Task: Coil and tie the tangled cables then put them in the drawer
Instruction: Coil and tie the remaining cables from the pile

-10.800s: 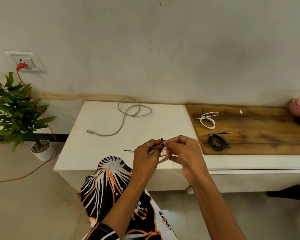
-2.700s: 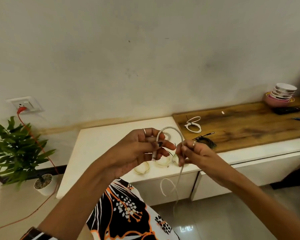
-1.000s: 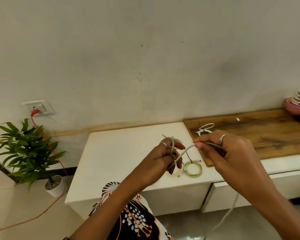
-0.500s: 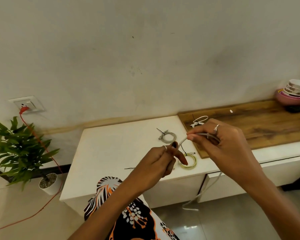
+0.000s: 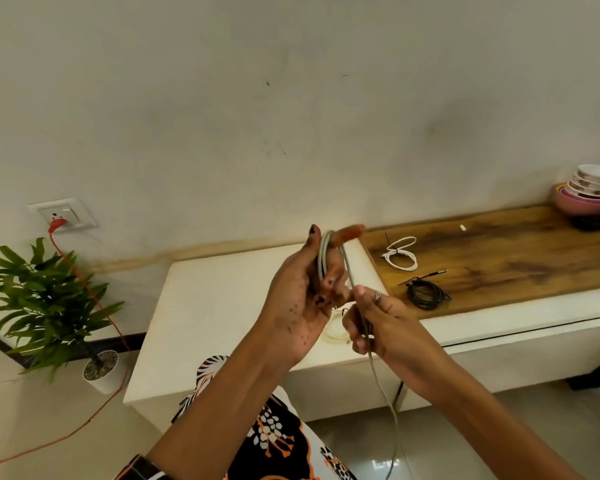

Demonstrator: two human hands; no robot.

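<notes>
Your left hand (image 5: 303,299) stands upright as a form, with the grey cable (image 5: 347,268) looped round its fingers, so the turns keep one size. Your right hand (image 5: 374,323), just beside it, pinches the free length to guide it, and the rest hangs down to the floor. Two tied coils (image 5: 402,252) lie on the counter (image 5: 222,306) beyond your right hand.

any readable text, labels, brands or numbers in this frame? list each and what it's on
None readable.
Wall socket plate: no legible marking.
Stacked bowls: a pattern on the rims, no text.
Dark flat object beside the bowls: too blurred to tell.
Grey cable wound over the left hand and fed by the right hand: no print visible.
White cable bundle and black cable bundle: no labels.
</notes>
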